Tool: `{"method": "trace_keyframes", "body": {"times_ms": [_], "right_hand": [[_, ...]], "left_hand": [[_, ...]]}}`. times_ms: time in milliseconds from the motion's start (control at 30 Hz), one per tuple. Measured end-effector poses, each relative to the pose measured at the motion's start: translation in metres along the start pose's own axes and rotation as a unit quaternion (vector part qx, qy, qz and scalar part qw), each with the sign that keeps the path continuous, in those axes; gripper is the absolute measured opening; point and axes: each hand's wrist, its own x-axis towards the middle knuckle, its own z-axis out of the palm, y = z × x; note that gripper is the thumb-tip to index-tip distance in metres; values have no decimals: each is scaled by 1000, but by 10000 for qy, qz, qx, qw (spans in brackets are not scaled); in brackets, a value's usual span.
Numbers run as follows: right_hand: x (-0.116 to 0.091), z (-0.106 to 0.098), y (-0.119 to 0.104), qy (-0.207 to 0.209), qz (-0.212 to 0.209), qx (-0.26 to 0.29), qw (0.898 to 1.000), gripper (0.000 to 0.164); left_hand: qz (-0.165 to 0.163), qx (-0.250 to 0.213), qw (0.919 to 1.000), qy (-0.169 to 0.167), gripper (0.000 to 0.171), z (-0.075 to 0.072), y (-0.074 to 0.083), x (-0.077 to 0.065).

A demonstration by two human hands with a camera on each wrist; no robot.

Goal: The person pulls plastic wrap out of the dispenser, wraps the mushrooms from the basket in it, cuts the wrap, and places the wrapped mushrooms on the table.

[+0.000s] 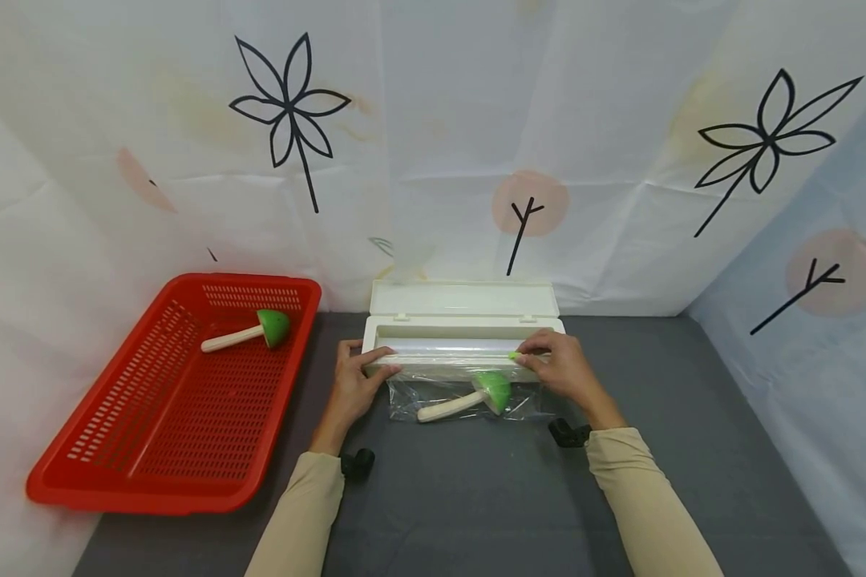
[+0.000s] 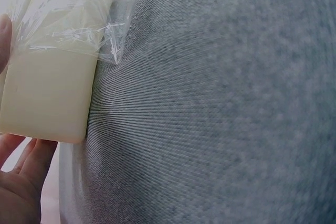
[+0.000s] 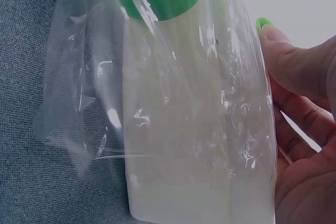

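Observation:
A white cling film dispenser (image 1: 469, 326) stands open at the back of the table, a roll of film (image 1: 455, 346) inside it. My left hand (image 1: 355, 383) grips its left end, thumb in front and other fingers at the end and behind. At the right end, my right hand (image 1: 559, 367) pinches a small bright green slider (image 1: 513, 355) on the front edge; the thumb tip partly covers it. Clear film (image 1: 404, 401) hangs over the dispenser's front onto the table. A toy mushroom with green cap and pale stem (image 1: 496, 391) lies in that film, its cap near the right hand.
To the left stands a red perforated basket (image 1: 159, 501) with another green-capped toy mushroom (image 1: 273, 327) inside. A dark grey cloth (image 1: 462, 505) covers the table. White patterned sheeting (image 1: 440, 144) hangs right behind the dispenser and along the sides.

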Motion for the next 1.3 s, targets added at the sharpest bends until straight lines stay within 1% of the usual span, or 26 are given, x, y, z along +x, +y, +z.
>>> {"method": "trace_keyframes", "body": {"times_ms": [167,367,467,567,700,833,900,1000,1067,1133,1233,1300], "right_hand": [[0,-2,1,-41,-5,71,10000,6],[-2,-5,3,-73,-2,54,10000,6],[-3,-5,2,1,-15,36,10000,7],[-6,-1,1,239,-86,28,9997,13],[-10,9,2,882,-78,-134,9960,34],[-14,20,3,1544,240,-322,9872,56],[-15,25,3,1730,453,-336,9833,67],[-17,28,3,1898,782,-289,9783,83],[-18,29,2,1947,1102,-230,9744,93],[-20,29,2,1905,1503,-183,9699,103],[-22,29,2,1657,2153,-144,9623,114],[-23,29,2,1445,2507,-77,9572,119]], "left_hand": [[-103,-47,9999,-62,28,-1,2,0],[-83,-13,10000,-42,30,0,3,0],[-33,26,10000,-55,30,0,2,0],[-66,-25,10000,-56,29,-1,2,-1],[-103,-102,9999,-19,28,-1,1,-1],[-90,-131,9999,-38,29,0,1,-1],[-132,-162,9998,-59,29,1,1,-1],[-229,-209,9995,-98,28,1,1,-2],[-257,-185,9994,-103,28,1,2,-2],[-275,-163,9994,-108,28,0,2,-2],[-311,-145,9993,-129,28,0,3,-2],[-362,-151,9991,-155,28,0,3,-2]]}}
